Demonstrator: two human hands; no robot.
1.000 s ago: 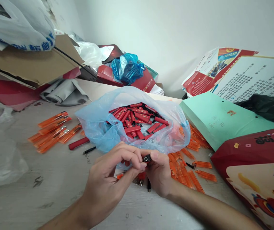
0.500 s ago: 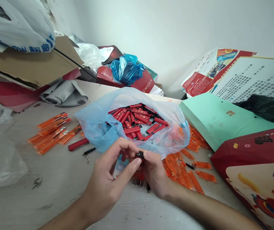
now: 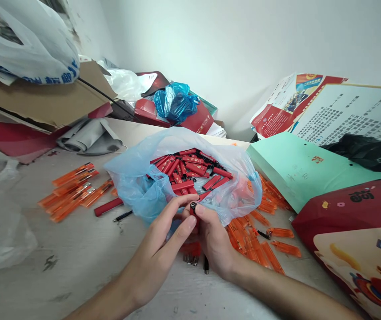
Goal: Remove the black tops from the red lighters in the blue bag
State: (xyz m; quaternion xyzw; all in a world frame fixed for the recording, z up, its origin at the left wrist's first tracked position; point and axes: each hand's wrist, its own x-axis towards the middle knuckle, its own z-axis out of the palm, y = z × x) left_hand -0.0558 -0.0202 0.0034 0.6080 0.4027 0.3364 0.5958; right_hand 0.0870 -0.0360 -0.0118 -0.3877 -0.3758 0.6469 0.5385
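A red lighter (image 3: pixel 193 210) with a black end stands roughly upright between my hands, its lower part hidden by the fingers. My right hand (image 3: pixel 215 242) is closed around it, thumb near the black end. My left hand (image 3: pixel 163 251) meets it from the other side, thumb and fingertips closed about it. Just beyond lies an open pale blue plastic bag (image 3: pixel 130 178) with many red lighters (image 3: pixel 195 169) inside. Below my fingers, a few orange pieces with metal tops (image 3: pixel 190 257) lie on the table, partly covered.
Clear orange lighters (image 3: pixel 73 195) lie left of the bag, and more orange lighters (image 3: pixel 252 240) spread to its right. A red tube (image 3: pixel 107 207) and a thin black piece (image 3: pixel 122 216) rest nearby. A green box (image 3: pixel 297 164) and red packaging (image 3: pixel 353 222) border the right side.
The lighter has tilted in my fingers, so its red side now shows below the black end. My left hand has shifted slightly, its index finger straighter. The camera view has moved a little.
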